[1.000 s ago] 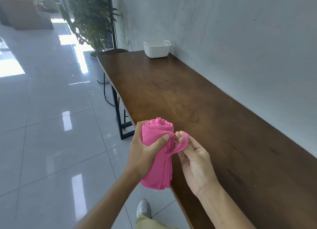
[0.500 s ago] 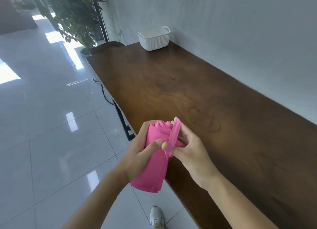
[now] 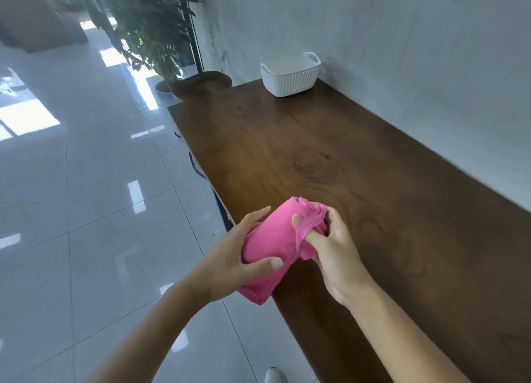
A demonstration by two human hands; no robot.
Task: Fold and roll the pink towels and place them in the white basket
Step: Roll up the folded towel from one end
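Left grip is clutching the rolled pink towel; right grip is pinching its end, seemingly tucking it. Next, it's needing a carry to the far white basket.

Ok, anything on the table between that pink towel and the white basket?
Nothing visible. The pink towel, gripped by the left hand and right hand, has only bare table between it and the white basket at the far end.

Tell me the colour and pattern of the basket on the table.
The basket is white with a fine woven-look texture on its walls; head view shows it.
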